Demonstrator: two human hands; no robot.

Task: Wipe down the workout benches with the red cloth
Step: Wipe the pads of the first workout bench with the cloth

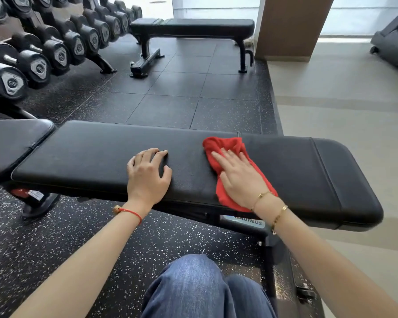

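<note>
Head view: your right hand [236, 177] lies flat on the red cloth [225, 154], fingers straight and spread, pressing it onto the pad of the near bench [90, 157]. The cloth sits on the right half of the long back pad, bunched beyond your fingertips, with its lower end draped over the pad's near edge under your wrist. Your left hand [147, 175] rests on the bare pad just left of the cloth, apart from it, fingers loosely bent and tips touching the surface; it holds nothing. The separate seat pad [12, 143] adjoins the long pad at the left. A second bench [193, 26] stands well apart across the rubber floor [170, 92]. The dumbbell rack [55, 42] occupies the upper left. Your knees [193, 288] in blue denim appear at the bottom edge.
</note>
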